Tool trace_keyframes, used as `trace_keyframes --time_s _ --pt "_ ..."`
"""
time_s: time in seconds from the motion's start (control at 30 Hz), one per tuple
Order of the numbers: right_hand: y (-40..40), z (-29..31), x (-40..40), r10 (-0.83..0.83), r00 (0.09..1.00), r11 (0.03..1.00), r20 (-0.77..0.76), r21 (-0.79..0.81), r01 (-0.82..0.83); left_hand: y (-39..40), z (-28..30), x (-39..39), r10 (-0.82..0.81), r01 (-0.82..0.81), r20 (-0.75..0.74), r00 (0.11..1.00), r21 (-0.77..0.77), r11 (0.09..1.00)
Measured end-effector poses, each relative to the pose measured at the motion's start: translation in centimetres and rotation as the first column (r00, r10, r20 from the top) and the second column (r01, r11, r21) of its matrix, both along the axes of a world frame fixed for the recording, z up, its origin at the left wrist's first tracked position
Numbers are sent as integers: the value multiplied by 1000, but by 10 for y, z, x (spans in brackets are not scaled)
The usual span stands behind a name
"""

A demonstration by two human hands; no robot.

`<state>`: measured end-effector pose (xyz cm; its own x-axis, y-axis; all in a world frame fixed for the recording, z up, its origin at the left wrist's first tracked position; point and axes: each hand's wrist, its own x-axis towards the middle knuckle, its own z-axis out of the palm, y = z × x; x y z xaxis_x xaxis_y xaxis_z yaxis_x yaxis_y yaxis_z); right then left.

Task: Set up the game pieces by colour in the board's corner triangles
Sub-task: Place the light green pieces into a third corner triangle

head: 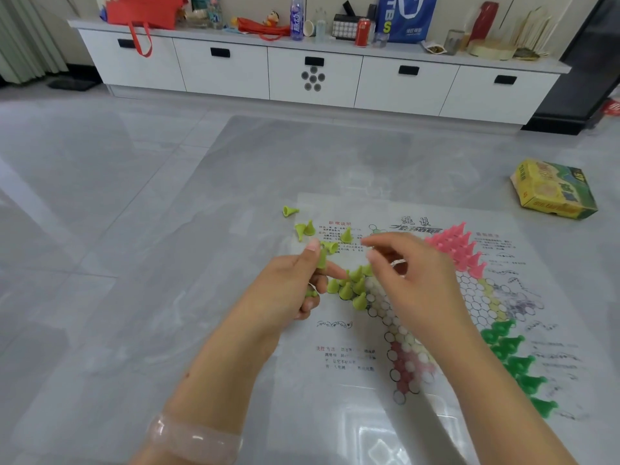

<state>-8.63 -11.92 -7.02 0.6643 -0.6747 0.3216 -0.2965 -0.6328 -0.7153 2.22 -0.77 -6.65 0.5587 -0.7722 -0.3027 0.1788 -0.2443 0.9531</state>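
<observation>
The left hand (298, 283) grips spare lime-green pieces (321, 258) as a ready supply, while the right hand (406, 273), fingers loosely open and empty, hovers over the half-filled lime triangle (352, 286) on the board (419, 330).

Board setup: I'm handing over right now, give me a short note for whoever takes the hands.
Left hand: holds a few lime pieces.
Right hand: above the board, fingers loosely bent, nothing visibly in its grip.
Done: pink pieces fill the far corner triangle; dark green pieces are lined up in the right corner.
Under way: lime triangle partly filled.
Left: loose lime pieces off the board's far left edge, some tipped over, and those in the left hand, go in the lime triangle.
</observation>
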Motion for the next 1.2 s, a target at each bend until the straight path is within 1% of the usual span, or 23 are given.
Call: trace_keyframes --time_s 0.1,0.17,0.3,0.4,0.5,0.6,0.7,0.8,0.87,0.9,1.03,1.17,1.2 --pt "14 -1 4 147 989 984 18 101 -148 -3 2 -6 -37 37 -6 999 -15 999" --pt "17 -2 5 180 983 975 44 122 -184 -4 3 -9 -40 40 -9 999 -32 999" --pt "16 0 4 168 979 965 117 181 -187 -5 2 -9 -56 56 16 998 -30 998" --pt "18 2 4 168 978 965 125 181 -189 -7 1 -10 -59 59 11 998 -26 998" --pt "9 3 1 65 992 976 113 200 -87 -9 -3 -7 0 1 27 1000 -17 1000" --pt "-5 2 -6 -84 996 977 43 198 74 -9 -5 -3 91 -91 3 996 -9 996" --pt "-13 -3 -12 -146 986 979 -80 129 155 -9 -7 -1 110 -110 1 994 -32 993" --pt "-14 -8 -13 -158 966 983 -204 56 172 -8 -5 -2 98 -102 -48 994 -69 992" --pt "-13 -11 -12 -159 946 984 -282 35 175 -7 -5 -3 105 -113 -88 991 -89 990" --pt "-12 -12 -12 -158 938 984 -308 31 176 -7 -6 -3 121 -127 -81 989 -83 988" --pt "-10 -18 -9 -166 925 985 -342 -18 170 -5 -7 -1 164 -165 -21 986 -67 984" --pt "-10 -20 -6 -169 916 986 -364 -62 158 -6 -3 0 183 -208 -153 971 -175 962" --pt "-10 -21 -5 -168 913 986 -372 -77 150 -6 -2 0 198 -224 -153 968 -176 959"
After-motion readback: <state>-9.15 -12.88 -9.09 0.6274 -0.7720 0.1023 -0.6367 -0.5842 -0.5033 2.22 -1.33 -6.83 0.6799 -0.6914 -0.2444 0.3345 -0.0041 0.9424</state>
